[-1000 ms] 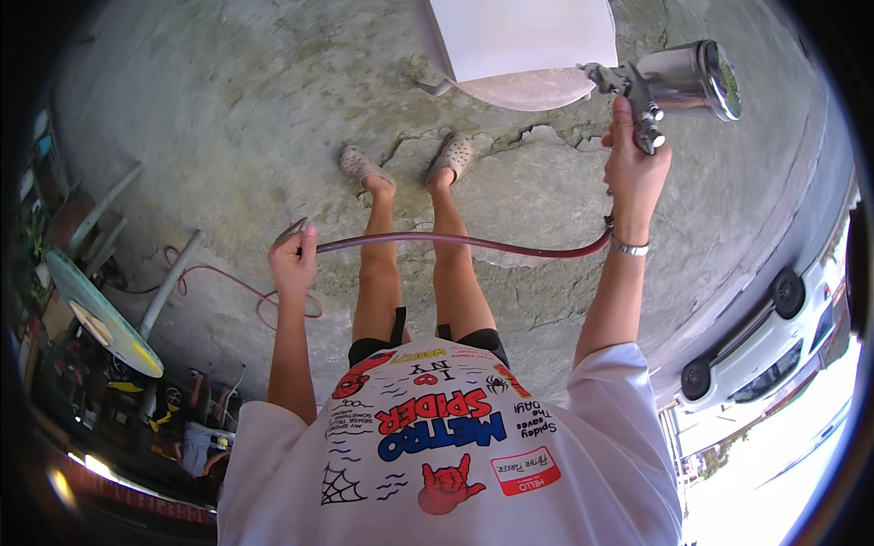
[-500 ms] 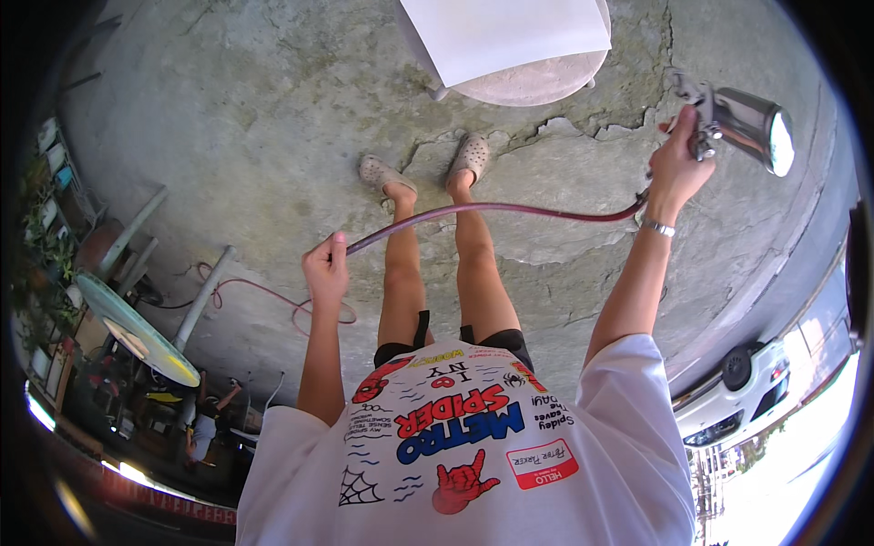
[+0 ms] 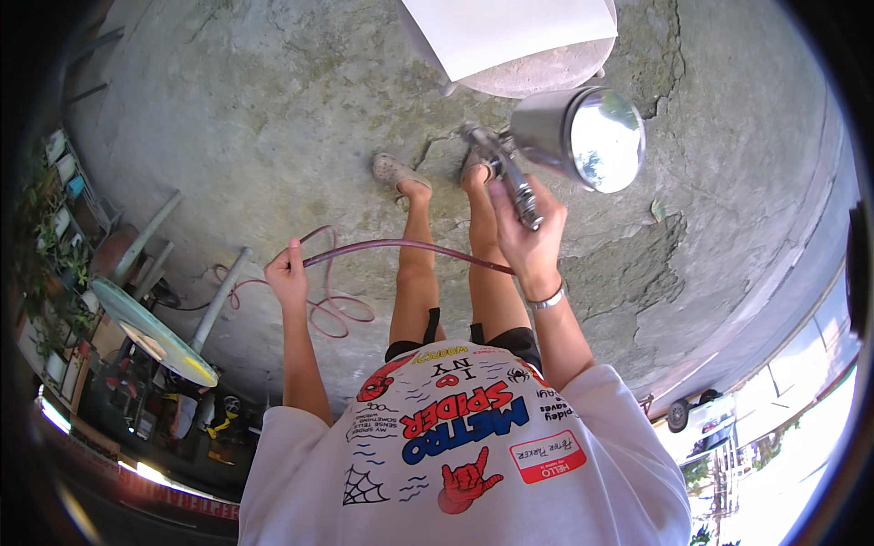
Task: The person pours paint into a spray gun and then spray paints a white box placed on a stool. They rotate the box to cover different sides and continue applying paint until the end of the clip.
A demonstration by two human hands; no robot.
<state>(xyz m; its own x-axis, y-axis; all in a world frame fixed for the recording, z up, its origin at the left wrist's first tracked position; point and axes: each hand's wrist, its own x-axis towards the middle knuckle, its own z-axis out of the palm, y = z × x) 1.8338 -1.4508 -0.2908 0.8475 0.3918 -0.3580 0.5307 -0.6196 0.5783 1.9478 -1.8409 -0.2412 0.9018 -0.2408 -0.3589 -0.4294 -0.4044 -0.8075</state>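
My right hand (image 3: 533, 232) is closed around the handle of a metal spray gun (image 3: 505, 164), held out in front of me. Its shiny silver cup (image 3: 583, 136) sticks out to the right. From below the handle a dark red air hose (image 3: 401, 243) arcs over my legs to the left. My left hand (image 3: 288, 271) grips this hose, and the rest of it drops in loops to the floor. Beyond the gun, a white sheet (image 3: 510, 32) lies on a round pale stool (image 3: 537, 80), overhanging its edge.
Cracked, patchy concrete (image 3: 273, 136) makes up the floor, with hose loops (image 3: 341, 314) lying left of my legs. A round green table (image 3: 150, 332) with pale legs is at the left, near potted plants (image 3: 59, 246). A white vehicle (image 3: 715, 419) stands at the far right.
My right hand has swung the spray gun leftward from the far right to in front of my legs. My left hand has shifted slightly left and down, still holding the hose.
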